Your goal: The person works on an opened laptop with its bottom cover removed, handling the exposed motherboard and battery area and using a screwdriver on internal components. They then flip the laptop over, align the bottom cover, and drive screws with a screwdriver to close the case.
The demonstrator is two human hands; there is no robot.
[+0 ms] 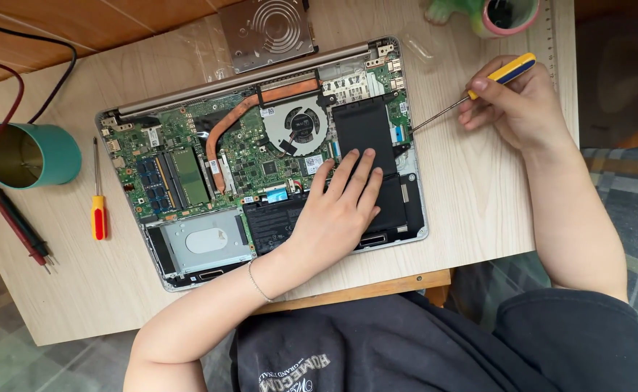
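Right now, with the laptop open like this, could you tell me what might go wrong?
The screwdriver tip sits at the open laptop edge; a slip from the right hand could gouge the bare board. The left hand presses on the black battery, which may flex. The second screwdriver lies loose and could roll.

The opened laptop (261,167) lies bottom-up and slightly skewed in the middle of the tabletop (471,196), its cover off, showing a green circuit board, a copper heat pipe, a round fan and a silver drive bay toward the near-left corner. Its black battery (366,127) fills the right part, flat under the left hand (337,210). A screwdriver (471,93) with a yellow-and-blue handle, gripped in the right hand (518,105), slants down-left, its thin metal tip at the laptop's right edge.
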